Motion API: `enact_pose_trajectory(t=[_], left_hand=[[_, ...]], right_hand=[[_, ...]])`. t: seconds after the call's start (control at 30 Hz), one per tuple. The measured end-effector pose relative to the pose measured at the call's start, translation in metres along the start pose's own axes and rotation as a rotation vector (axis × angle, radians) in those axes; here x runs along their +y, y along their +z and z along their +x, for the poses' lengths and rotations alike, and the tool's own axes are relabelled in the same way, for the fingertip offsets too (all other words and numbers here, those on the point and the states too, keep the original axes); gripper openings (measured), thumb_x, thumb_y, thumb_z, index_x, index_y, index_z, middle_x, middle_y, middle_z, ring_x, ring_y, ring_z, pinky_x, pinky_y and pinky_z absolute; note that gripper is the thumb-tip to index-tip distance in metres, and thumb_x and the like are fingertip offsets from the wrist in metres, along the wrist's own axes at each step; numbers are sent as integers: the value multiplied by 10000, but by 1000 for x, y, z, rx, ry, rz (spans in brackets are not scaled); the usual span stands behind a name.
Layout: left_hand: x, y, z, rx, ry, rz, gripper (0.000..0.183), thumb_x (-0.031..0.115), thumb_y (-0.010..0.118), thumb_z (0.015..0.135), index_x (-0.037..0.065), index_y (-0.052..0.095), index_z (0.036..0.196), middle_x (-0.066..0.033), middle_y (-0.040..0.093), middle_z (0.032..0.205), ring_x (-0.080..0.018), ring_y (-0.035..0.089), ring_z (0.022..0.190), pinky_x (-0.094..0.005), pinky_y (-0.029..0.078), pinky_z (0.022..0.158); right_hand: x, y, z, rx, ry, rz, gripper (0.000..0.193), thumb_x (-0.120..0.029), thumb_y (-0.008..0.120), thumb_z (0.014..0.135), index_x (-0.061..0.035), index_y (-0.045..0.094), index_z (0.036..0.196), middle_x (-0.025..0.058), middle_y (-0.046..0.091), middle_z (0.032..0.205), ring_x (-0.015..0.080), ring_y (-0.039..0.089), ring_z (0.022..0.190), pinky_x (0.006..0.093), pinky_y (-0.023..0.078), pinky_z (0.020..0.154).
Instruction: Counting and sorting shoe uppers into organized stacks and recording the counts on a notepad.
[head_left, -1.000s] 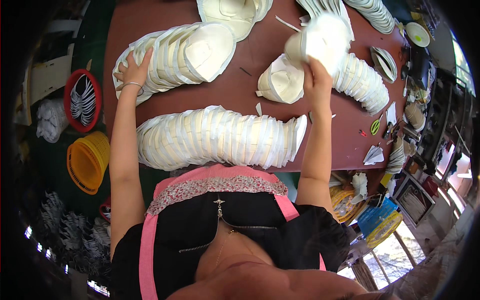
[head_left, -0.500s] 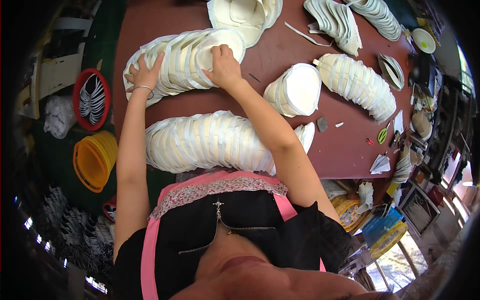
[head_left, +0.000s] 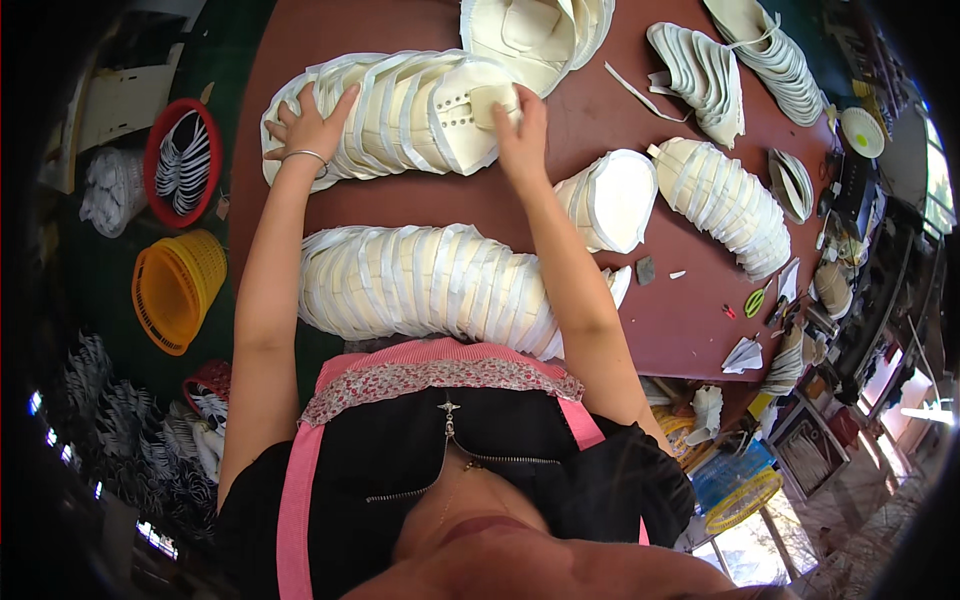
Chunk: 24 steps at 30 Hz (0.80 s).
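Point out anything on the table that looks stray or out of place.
A thin pale strip, a grey scrap and a white scrap lie loose on the reddish-brown table, looking like stray bits outside the orderly stacks.

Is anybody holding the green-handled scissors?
No, the green-handled scissors lie on the red-brown table, apart from the left hand and the right hand.

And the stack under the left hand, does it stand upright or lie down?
Lying down: the stack stretches sideways along the table, its pieces nested in a row.
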<state>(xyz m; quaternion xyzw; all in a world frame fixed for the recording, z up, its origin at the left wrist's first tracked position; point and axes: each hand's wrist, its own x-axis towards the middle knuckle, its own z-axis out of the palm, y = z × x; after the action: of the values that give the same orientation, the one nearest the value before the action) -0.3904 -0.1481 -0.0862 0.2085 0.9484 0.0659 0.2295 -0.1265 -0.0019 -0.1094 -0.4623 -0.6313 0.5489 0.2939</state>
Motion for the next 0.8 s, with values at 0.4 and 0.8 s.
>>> enact_pose_trajectory(t=[0.4, 0.8], left_hand=[[-1, -3, 1, 6, -15, -18, 1051, 909, 432, 741, 277, 257, 1562, -242, 132, 1613, -538, -7, 1473, -799, 23, 1062], [6, 3, 2, 30, 8, 1, 1066, 921, 414, 735, 269, 250, 1562, -273, 129, 1605, -541, -7, 1472, -807, 35, 1054]], right_hand=[[-120, -117, -52, 56, -151, 94, 178, -40, 623, 954, 11, 650, 1122, 52, 671, 904, 121, 611, 833, 284, 493, 755], [-64, -128, -84, 233, -431, -652, 185, -25, 699, 831, -40, 692, 1016, 117, 676, 1026, 311, 607, 988, 402, 477, 866]])
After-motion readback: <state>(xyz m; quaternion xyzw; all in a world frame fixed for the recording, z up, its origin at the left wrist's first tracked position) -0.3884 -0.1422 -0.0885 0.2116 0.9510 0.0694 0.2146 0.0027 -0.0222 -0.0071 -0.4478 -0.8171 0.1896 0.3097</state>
